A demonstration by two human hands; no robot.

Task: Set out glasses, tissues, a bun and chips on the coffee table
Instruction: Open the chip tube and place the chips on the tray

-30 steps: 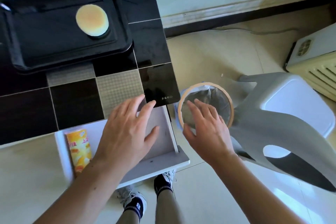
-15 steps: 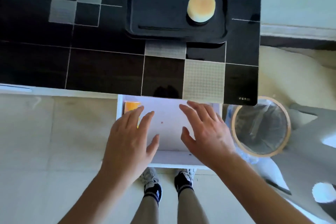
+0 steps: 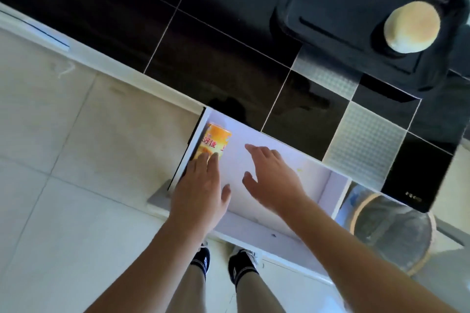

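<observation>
An orange chips can (image 3: 216, 141) lies on its side in the left end of an open white drawer (image 3: 269, 234) under the black tiled coffee table (image 3: 178, 40). My left hand (image 3: 201, 190) reaches into the drawer with straight fingers, its fingertips touching the near end of the can. My right hand (image 3: 272, 178) hovers open over the drawer's bare middle, holding nothing. A round pale bun (image 3: 412, 26) sits on a black tray (image 3: 338, 7) at the table's far right.
A round bin (image 3: 393, 234) with a wooden rim and plastic liner stands on the floor right of the drawer. My feet in dark shoes (image 3: 223, 262) stand under the drawer front. Pale floor tiles spread to the left.
The view has swung and tilted. My left hand has moved left and forward onto the chips can. My right hand has come from over the bin to the drawer's middle.
</observation>
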